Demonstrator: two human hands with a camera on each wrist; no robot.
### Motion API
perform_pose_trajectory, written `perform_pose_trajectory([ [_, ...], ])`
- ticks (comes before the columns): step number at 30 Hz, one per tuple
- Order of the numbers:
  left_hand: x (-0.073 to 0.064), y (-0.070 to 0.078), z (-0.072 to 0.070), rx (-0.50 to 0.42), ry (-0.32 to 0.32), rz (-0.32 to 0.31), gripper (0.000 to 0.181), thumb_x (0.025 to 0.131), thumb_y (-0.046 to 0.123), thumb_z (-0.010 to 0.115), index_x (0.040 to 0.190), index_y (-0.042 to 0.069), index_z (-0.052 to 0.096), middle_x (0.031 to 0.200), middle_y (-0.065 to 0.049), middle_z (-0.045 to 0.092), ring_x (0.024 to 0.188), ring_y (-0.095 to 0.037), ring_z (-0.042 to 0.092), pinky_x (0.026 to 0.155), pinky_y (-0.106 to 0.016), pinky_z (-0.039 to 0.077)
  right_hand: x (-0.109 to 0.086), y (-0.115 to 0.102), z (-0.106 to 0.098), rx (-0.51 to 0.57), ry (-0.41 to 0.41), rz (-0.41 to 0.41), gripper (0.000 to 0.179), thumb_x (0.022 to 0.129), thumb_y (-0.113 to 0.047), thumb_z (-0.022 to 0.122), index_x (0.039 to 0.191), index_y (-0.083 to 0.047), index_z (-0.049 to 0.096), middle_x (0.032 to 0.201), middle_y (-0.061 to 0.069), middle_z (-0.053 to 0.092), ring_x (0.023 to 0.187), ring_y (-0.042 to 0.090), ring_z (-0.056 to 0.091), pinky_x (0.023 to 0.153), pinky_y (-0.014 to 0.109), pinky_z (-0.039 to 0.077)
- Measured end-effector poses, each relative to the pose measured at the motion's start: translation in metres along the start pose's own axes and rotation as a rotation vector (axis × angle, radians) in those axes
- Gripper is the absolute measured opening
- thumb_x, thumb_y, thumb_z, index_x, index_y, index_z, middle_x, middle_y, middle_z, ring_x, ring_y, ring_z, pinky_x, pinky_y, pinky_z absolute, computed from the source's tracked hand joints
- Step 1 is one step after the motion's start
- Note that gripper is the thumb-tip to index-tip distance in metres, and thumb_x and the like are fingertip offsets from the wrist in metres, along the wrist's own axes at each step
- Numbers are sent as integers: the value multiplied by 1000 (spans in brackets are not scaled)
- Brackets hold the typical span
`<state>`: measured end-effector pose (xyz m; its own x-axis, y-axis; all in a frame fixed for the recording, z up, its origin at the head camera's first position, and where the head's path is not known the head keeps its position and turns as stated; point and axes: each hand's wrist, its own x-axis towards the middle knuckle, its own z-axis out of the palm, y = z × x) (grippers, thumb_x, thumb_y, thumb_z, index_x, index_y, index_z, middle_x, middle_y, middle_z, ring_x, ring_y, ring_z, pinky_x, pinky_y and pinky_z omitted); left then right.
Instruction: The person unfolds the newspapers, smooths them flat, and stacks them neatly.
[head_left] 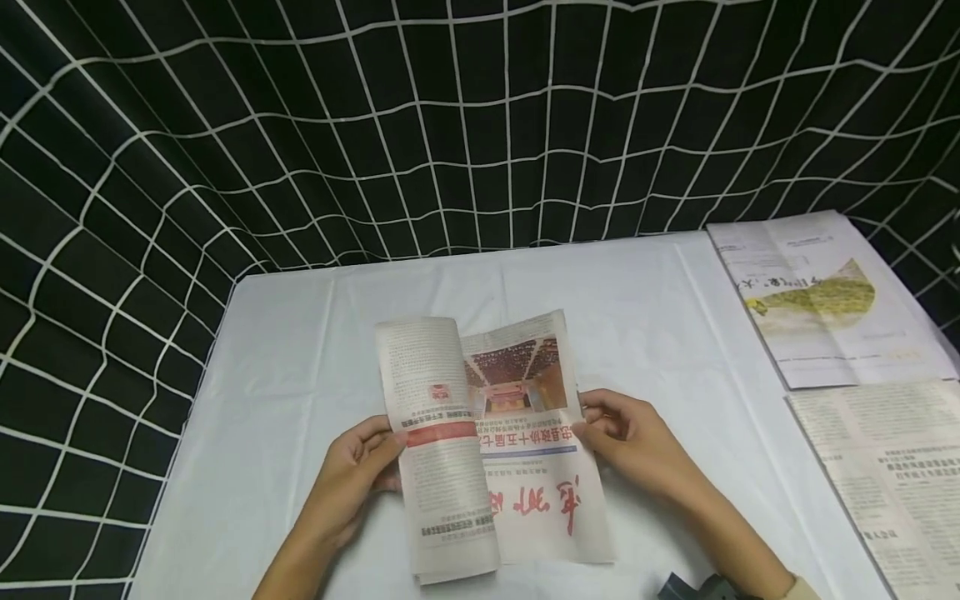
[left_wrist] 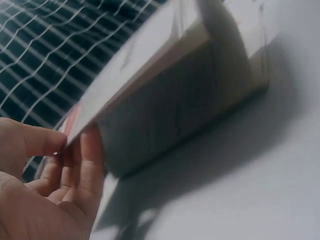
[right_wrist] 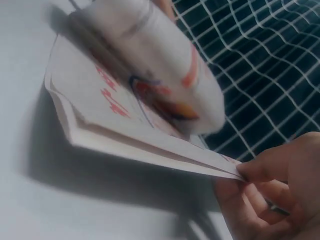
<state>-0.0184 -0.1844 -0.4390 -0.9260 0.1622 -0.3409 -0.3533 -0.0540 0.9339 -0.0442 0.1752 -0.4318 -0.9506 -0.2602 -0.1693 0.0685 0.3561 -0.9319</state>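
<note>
A folded newspaper (head_left: 532, 492) lies over the middle of the white table, its left part turned over onto the front page. With thumb above and fingers beneath, my left hand (head_left: 348, 467) pinches the left edge of the turned-over flap (head_left: 442, 500). The left wrist view shows this flap (left_wrist: 150, 55) raised, with shaded layers under it. My right hand (head_left: 637, 437) pinches the right edge near the photo and red headline. In the right wrist view the paper's layered edge (right_wrist: 145, 155) is lifted off the cloth, between thumb and fingertips.
Another folded newspaper (head_left: 892, 475) lies at the right edge of the table, below a printed sheet with a green and yellow picture (head_left: 825, 333). A dark object (head_left: 697, 587) shows by the right forearm. Black cloth with a white grid (head_left: 480, 133) hangs behind the white tablecloth (head_left: 262, 383).
</note>
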Motion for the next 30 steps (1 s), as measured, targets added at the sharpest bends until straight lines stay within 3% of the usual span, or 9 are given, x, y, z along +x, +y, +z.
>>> perform_pose_trajectory([
  [6, -12, 0, -28, 124, 218, 0, 43, 104, 19, 68, 139, -4, 58, 114, -1, 76, 91, -9, 74, 68, -20, 59, -11, 9, -17, -124, 57, 23, 45, 101, -14, 71, 140, 6, 62, 108, 14, 79, 86, 5, 74, 79, 21, 57],
  [10, -15, -3, -40, 222, 283, 2, 44, 102, 21, 72, 138, -2, 61, 114, -5, 75, 86, -7, 73, 67, -21, 58, -17, 17, -27, -155, 71, 62, 50, 102, -15, 71, 143, 8, 58, 111, 15, 79, 89, 4, 74, 79, 20, 56],
  [17, -16, -12, -51, 348, 240, -4, 42, 98, 18, 78, 133, -2, 66, 106, -15, 75, 75, -9, 68, 64, -24, 60, -19, 24, -39, -220, 106, 77, 51, 101, -17, 72, 144, 8, 58, 111, 13, 78, 95, 6, 74, 83, 14, 53],
  [25, -18, -13, -53, 435, 228, 1, 42, 91, 12, 83, 127, -4, 68, 91, -10, 75, 63, -7, 62, 63, -25, 60, -24, 29, -53, -308, 149, 53, 52, 100, -15, 73, 145, 5, 59, 112, 15, 73, 89, -3, 68, 80, 13, 52],
  [30, -20, -12, -50, 547, 247, 42, 45, 91, 13, 84, 130, -3, 69, 95, -9, 77, 67, -7, 68, 64, -24, 61, -26, 31, -50, -310, 161, 51, 49, 101, -10, 69, 147, 4, 57, 115, 18, 72, 98, 10, 73, 70, 21, 57],
])
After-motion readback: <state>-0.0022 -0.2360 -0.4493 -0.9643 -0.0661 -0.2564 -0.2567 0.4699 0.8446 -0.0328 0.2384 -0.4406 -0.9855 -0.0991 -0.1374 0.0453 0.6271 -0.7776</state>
